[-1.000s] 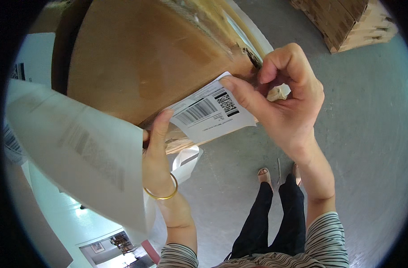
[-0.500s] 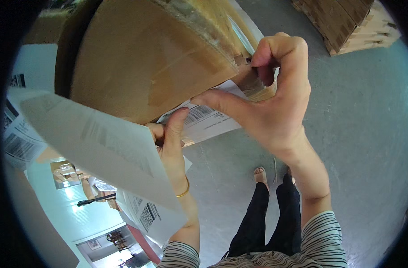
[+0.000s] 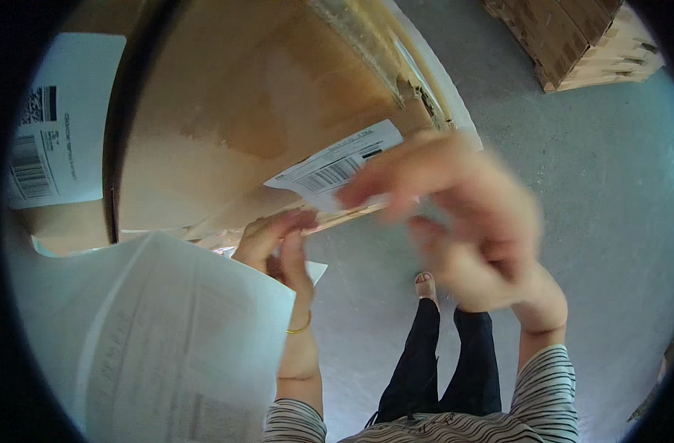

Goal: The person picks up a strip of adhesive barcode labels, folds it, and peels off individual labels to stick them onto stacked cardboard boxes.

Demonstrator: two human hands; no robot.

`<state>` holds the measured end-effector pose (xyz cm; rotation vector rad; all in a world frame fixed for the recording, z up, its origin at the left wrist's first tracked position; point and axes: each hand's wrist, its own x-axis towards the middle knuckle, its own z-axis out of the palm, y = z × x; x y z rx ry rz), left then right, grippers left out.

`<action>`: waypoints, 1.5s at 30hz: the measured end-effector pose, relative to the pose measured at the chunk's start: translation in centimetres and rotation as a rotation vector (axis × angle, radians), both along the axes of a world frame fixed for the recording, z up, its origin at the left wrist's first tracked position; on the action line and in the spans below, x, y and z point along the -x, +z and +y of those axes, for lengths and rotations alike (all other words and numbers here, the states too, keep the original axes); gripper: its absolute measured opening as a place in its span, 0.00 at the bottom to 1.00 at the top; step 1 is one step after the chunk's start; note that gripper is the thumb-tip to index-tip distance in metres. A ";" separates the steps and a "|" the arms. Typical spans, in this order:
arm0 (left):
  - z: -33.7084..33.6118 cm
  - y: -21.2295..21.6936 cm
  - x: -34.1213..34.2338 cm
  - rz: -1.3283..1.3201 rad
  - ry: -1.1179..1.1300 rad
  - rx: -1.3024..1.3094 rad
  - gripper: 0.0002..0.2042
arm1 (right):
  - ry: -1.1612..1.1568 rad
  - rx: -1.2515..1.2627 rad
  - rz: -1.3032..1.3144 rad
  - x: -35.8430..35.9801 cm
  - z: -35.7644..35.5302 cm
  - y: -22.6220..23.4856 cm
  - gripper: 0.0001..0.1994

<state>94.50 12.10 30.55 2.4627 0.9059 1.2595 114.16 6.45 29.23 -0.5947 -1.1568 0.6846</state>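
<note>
A white shipping label point(image 3: 335, 168) with a barcode lies on the brown cardboard carton point(image 3: 211, 111), near its lower edge. My right hand point(image 3: 477, 229) is over the label's right end, smeared by motion. The fingers look bent, but whether they hold anything does not show. My left hand point(image 3: 278, 244), with a gold bracelet on the wrist, is closed at the carton's lower edge beside the label. From it hang white label sheets point(image 3: 167, 340), curving across the lower left, and a small white corner shows behind the wrist. The sheets partly hide the fingers.
Left of the carton stands another carton with a large white label point(image 3: 71, 125) on it. Stacked flat cardboard point(image 3: 565, 44) sits on the grey floor point(image 3: 602, 184) at the far right. My legs and a sandalled foot point(image 3: 425, 284) show below.
My right hand has drawn back from the carton's right corner, down toward me. The label now shows flat on the carton face. The sheets at my left hand have swung lower.
</note>
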 end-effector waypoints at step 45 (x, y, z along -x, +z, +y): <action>0.3 2.9 0.5 -0.108 -0.142 0.342 0.08 | 0.018 0.060 -0.219 3.2 1.0 3.0 0.20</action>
